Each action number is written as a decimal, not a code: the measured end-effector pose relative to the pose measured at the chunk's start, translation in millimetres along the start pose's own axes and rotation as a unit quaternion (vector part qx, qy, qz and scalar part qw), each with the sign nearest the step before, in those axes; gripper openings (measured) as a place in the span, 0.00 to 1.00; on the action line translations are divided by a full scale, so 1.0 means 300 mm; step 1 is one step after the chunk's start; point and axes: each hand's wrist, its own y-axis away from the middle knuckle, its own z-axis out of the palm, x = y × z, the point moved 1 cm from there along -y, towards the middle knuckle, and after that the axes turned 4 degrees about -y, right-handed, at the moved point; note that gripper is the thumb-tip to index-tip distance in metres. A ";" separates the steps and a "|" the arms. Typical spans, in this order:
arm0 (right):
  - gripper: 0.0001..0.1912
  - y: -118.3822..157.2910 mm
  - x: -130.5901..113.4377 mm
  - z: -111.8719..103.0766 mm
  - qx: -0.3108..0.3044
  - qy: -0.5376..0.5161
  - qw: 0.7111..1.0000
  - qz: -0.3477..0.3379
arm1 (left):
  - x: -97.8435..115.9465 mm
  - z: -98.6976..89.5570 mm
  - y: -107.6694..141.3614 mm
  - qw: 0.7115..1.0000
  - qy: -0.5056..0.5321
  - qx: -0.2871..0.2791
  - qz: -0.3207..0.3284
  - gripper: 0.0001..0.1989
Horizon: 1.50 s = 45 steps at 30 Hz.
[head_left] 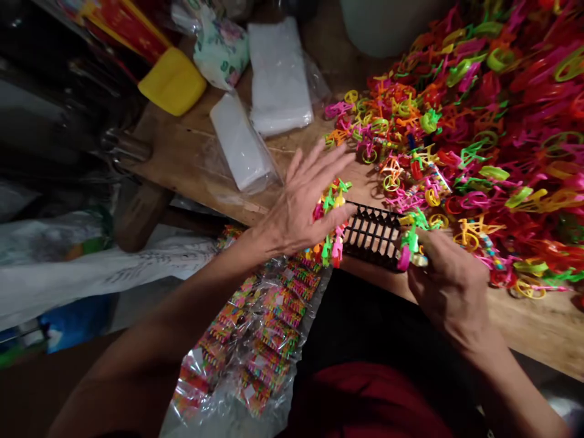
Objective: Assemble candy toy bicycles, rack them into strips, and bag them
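Observation:
A black slotted rack point(374, 234) lies near the table's front edge. Bright plastic toy pieces point(336, 243) stand in a row at its left end. My left hand point(303, 198) is over that end, fingers stretched out and spread, the thumb across the pieces. At the rack's right end, my right hand point(449, 280) has its fingers closed around a small plastic toy point(409, 238) in green and pink. Part of that toy is hidden by the fingers.
A big heap of coloured plastic toys point(497, 140), some with wheels, covers the table's right side. Stacks of clear bags point(280, 76) lie at the back, near a yellow plastic object point(173, 82). A large clear bag of packed toys point(260, 328) hangs below the front edge.

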 end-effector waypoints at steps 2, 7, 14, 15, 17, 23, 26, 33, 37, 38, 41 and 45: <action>0.16 -0.051 -0.015 0.075 0.028 -0.036 0.999 -0.014 | -0.009 0.009 -0.020 1.000 -0.010 0.005 -0.022 0.24; 0.17 -0.133 -0.010 0.221 0.023 -0.093 0.995 0.001 | -0.008 0.052 -0.053 0.997 -0.061 -0.044 -0.032 0.18; 0.07 -0.184 -0.017 0.250 0.042 -0.146 0.988 0.003 | -0.005 0.047 -0.044 0.998 -0.047 -0.036 -0.034 0.20; 0.06 -0.179 -0.014 0.237 0.067 -0.146 0.987 0.004 | 0.000 0.045 -0.039 0.998 -0.044 -0.032 -0.037 0.21; 0.06 -0.163 -0.003 0.209 0.108 -0.129 0.986 0.008 | 0.019 0.039 -0.031 0.997 -0.053 -0.028 -0.056 0.20; 0.07 -0.104 0.011 0.188 0.077 -0.108 0.990 -0.043 | 0.124 -0.029 -0.011 0.980 -0.115 -0.043 -0.157 0.45; 0.06 -0.076 -0.007 0.123 0.079 -0.082 0.993 -0.039 | 0.172 -0.087 0.041 0.985 -0.087 0.057 -0.138 0.30; 0.17 0.065 0.097 -0.073 -0.075 0.177 0.973 0.128 | 0.280 -0.011 0.196 0.965 -0.098 0.139 -0.198 0.13; 0.18 0.099 0.153 -0.076 -0.058 0.193 0.959 0.200 | 0.286 0.057 0.181 0.946 -0.127 0.180 -0.239 0.13; 0.19 0.098 0.146 -0.083 -0.059 0.194 0.957 0.208 | 0.284 0.063 0.174 0.942 -0.129 0.188 -0.245 0.13; 0.21 0.073 0.077 -0.111 -0.055 0.185 0.963 0.189 | 0.278 0.067 0.164 0.944 -0.123 0.180 -0.247 0.12; 0.14 -0.018 -0.063 -0.045 0.029 -0.008 0.997 0.066 | 0.269 0.072 0.174 0.944 -0.122 0.181 -0.246 0.07</action>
